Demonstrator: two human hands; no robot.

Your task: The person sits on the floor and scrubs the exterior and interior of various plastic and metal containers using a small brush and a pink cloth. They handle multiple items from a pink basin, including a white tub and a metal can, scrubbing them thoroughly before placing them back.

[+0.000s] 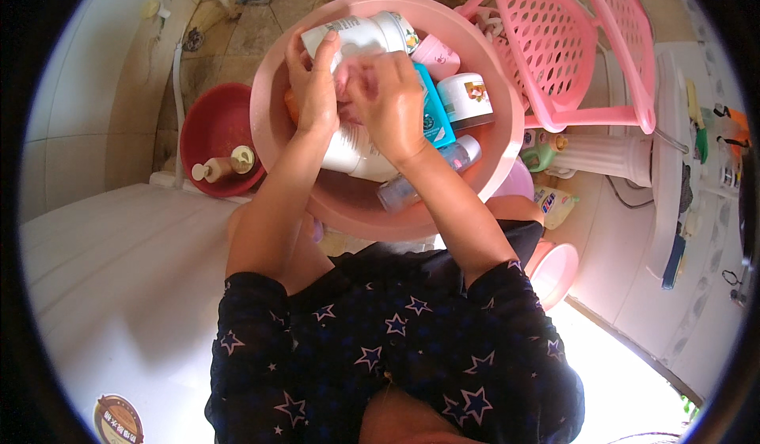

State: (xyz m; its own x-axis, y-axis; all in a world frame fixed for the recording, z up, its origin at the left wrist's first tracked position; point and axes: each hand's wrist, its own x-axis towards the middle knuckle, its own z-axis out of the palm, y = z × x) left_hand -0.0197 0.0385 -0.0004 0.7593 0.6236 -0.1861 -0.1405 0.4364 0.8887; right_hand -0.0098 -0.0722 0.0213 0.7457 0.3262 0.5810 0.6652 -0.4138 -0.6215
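My left hand (314,91) grips a white bottle (350,33) bearing print, tilted over a large pink basin (273,70). Against that bottle, my right hand (389,100) is curled around a pinkish cloth (350,82), blurred and partly hidden by the fingers. Under my wrists a second white bottle (347,153) lies in the basin. To the right are a teal bottle (436,111), a white jar with a dark lid (466,101) and a pink container (436,57). A clear bottle with a white cap (401,193) lies beneath my right forearm.
A red basin (205,111) on the left holds a pump bottle (217,170). A pink plastic chair (546,52) stands at the upper right. Beyond the basin are a pink bucket (558,272) and a yellowish bottle (552,206). A white appliance (130,254) is beside me.
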